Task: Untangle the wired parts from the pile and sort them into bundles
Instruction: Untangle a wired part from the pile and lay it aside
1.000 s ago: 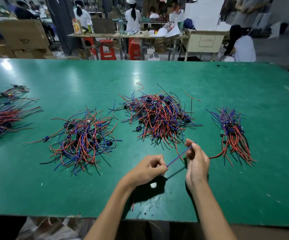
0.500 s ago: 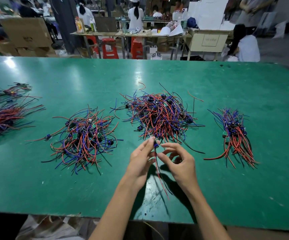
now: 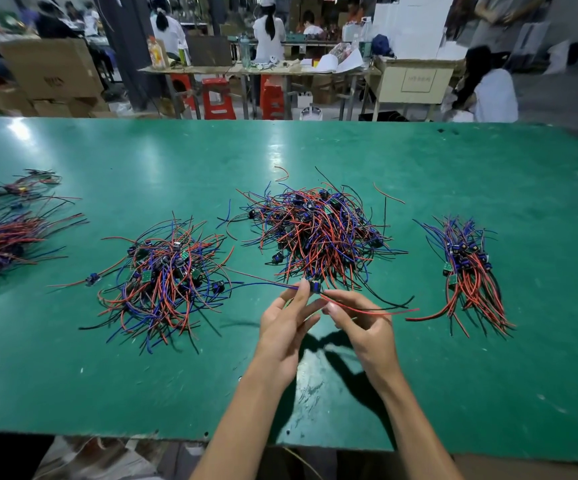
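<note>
I'm seeing two tangled piles still waiting, the big center pile (image 3: 315, 233) and left pile (image 3: 166, 275); the aligned bundle (image 3: 471, 271) lies right. My left hand (image 3: 286, 327) and right hand (image 3: 363, 327) are pinching one wired part (image 3: 315, 286) just near the center pile.

Green table (image 3: 454, 375) — red stools (image 3: 216, 98) beyond

- I am holding one wired part (image 3: 315, 286) between my two hands, my left hand (image 3: 286, 329) and my right hand (image 3: 363, 329).
- I am seeing one big tangled pile (image 3: 318, 233) lying straight ahead of me.
- One looser pile (image 3: 166, 278) is sitting to its left.
- One combed bundle (image 3: 467, 275) is lying on the right.
- Two more bundles, a larger one (image 3: 0, 242) and a smaller one (image 3: 17, 187), are resting at the far left edge.
- One green table (image 3: 107, 375) is carrying all of it.
</note>
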The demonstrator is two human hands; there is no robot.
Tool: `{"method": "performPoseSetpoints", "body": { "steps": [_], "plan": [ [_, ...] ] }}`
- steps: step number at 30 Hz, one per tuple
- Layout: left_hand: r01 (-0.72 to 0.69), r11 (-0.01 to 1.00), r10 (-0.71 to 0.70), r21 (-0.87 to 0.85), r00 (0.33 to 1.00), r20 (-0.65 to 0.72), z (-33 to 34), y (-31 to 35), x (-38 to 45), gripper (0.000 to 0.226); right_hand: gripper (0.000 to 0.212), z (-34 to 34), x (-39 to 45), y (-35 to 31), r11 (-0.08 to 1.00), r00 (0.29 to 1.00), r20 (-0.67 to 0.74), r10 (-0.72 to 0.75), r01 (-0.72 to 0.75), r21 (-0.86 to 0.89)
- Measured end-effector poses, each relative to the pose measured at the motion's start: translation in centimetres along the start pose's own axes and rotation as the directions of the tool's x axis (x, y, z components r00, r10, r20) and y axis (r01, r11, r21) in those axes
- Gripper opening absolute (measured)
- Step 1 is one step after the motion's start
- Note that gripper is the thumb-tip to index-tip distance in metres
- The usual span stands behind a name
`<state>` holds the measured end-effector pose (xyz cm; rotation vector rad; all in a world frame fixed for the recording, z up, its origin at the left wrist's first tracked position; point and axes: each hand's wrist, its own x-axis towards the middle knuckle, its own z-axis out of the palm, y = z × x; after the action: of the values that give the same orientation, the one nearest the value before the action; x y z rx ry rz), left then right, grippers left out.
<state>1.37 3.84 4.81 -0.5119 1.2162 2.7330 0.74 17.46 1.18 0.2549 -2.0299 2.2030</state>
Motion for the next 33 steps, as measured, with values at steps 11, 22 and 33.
{"method": "performPoseSetpoints", "body": {
  "steps": [11, 22, 33],
  "plan": [
    [0.012, 0.562, -0.292, 0.827, 0.938, 0.185, -2.6, 2.4, -4.5, 0.046, 0.023, -0.3, 0.5, 0.9, 0.982, 0.969, -0.22, 0.108, -0.07, 0.176],
    [-0.429, 0.252, 0.128, 0.868, 0.903, 0.409, 0.9, 2.7, 0.6, 0.015, 0.01, -0.2, 0.8, 1.8, 0.997, 0.984, -0.164, 0.07, -0.063, 0.05],
    [-0.333, 0.48, 0.209, 0.811, 0.942, 0.263, 0.0, -0.8, 0.9, 0.013, 0.011, -0.2, 0.7, 2.4, 0.967, 0.982, -0.186, -0.025, -0.023, -0.252]
  ]
}}
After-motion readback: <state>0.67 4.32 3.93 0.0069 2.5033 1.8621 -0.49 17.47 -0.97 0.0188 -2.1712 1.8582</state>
